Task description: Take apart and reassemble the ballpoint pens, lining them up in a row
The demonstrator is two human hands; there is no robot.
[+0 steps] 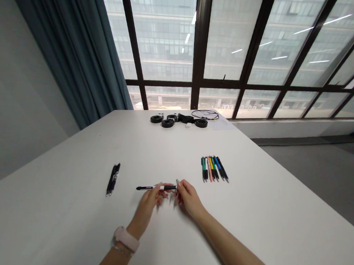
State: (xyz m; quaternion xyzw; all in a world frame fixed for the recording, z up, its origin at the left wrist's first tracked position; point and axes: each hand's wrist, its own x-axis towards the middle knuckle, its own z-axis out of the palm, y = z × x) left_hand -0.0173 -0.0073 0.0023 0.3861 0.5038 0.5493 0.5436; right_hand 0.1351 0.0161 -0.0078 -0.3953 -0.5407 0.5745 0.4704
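Observation:
A black and white pen [145, 188] lies level between my two hands, just above the white table [169, 152]. My left hand [156, 194] is closed around its middle, with a pale pink watch on the wrist. At the pen's right end, the fingertips of my right hand [187, 195] are pinched on it. Two dark pens [113, 180] rest side by side to the left of my hands. Right of my hands, several colored pens [213, 169] in green, pink, yellow and blue are lined up in a row.
Toward the far end of the table are several black rolls [167, 123], a dark bundle [186, 118] and a coiled black cable [205, 114] near a sheet of paper. A blue curtain [71, 38] hangs at the left, and large windows [169, 30] stand behind the table.

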